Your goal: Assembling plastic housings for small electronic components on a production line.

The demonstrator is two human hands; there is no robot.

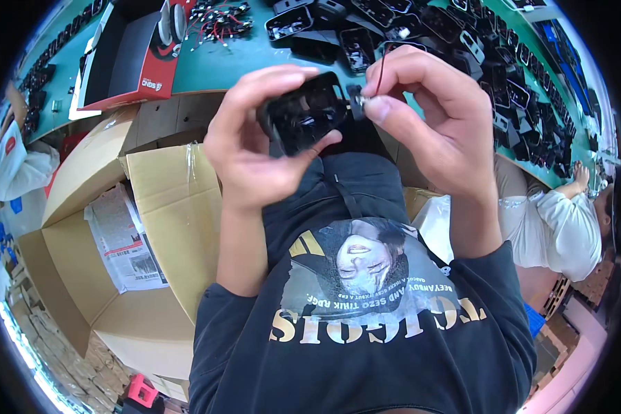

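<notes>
In my left hand (245,155) is a glossy black rectangular plastic housing (303,114), its open side facing me and tilted. The fingers wrap around its left side, and the thumb presses along its lower edge. Just right of the housing, my right hand (438,121) pinches a small dark part (356,100) between thumb and forefinger. A thin red wire (382,69) rises from that pinch. The small part is close to the housing's right edge; I cannot tell whether they touch. Both hands are raised above my lap, in front of the table edge.
A green table (221,65) bears many black housings (355,48), a tangle of red and black wires (217,21) and an open red-and-black box (162,72). An open cardboard carton (165,207) with newspaper (127,241) stands at left. Co-workers sit at right (562,228) and left (21,165).
</notes>
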